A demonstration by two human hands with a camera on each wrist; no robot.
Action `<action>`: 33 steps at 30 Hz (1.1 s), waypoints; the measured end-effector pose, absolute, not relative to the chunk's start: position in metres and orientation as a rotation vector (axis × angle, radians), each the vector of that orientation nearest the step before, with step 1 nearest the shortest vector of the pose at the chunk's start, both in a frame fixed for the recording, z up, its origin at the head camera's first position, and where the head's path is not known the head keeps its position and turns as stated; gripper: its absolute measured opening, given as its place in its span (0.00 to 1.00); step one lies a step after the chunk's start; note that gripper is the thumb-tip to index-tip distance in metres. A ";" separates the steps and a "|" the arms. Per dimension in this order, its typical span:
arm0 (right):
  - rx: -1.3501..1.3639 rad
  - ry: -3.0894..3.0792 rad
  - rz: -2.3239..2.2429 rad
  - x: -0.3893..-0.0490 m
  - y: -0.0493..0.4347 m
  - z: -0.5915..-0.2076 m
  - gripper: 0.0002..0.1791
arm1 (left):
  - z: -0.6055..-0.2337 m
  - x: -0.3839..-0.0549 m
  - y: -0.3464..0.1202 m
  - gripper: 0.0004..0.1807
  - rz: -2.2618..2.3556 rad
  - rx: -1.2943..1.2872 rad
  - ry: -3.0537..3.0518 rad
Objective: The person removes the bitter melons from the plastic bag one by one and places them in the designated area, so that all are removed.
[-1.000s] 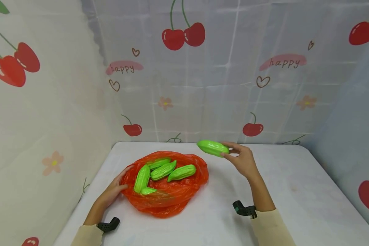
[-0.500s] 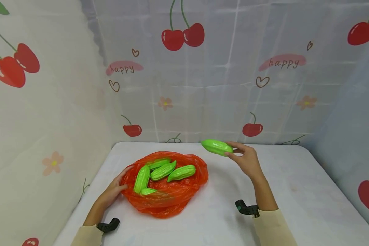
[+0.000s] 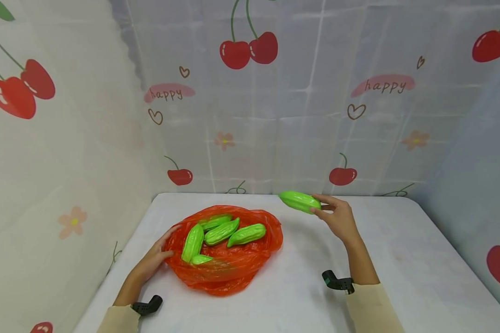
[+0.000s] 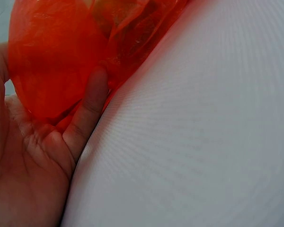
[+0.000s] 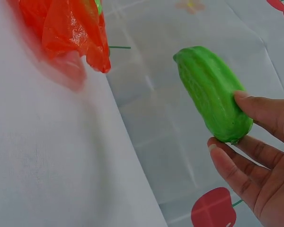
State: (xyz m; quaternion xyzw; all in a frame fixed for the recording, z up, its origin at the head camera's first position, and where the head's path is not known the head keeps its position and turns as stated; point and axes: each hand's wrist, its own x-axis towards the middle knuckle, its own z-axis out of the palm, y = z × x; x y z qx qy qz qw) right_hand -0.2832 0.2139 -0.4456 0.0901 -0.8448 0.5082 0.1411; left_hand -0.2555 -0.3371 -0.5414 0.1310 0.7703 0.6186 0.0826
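Note:
A green bitter gourd is raised above the far part of the table, its blunt end pinched between the thumb and fingers of my right hand. The right wrist view shows that bitter gourd angled, its pointed tip away from the palm. On the left lies a crumpled red plastic bag, its mouth wide, with several more bitter gourds inside. My left hand rests against the bag's left side, fingers and thumb spread. In the left wrist view a straight digit touches the red plastic; other fingers are partly hidden.
A white-covered table carries the bag. Behind it hangs a curtain printed with cherries, and similar sheets enclose both sides. Each wrist wears a black camera mount, such as the right one.
My right hand has drifted a little to the right with the bitter gourd, farther from the bag. The left hand and the bag have stayed in place.

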 end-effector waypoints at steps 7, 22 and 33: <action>0.236 -2.447 1.504 -0.287 0.218 -0.452 0.25 | -0.543 -0.257 -0.338 0.46 1.862 0.425 2.274; 0.186 -2.463 1.477 -0.289 0.230 -0.461 0.24 | -0.542 -0.257 -0.338 0.46 1.850 0.416 2.296; 0.135 -2.486 1.492 -0.295 0.239 -0.473 0.25 | -0.542 -0.257 -0.339 0.45 1.872 0.420 2.277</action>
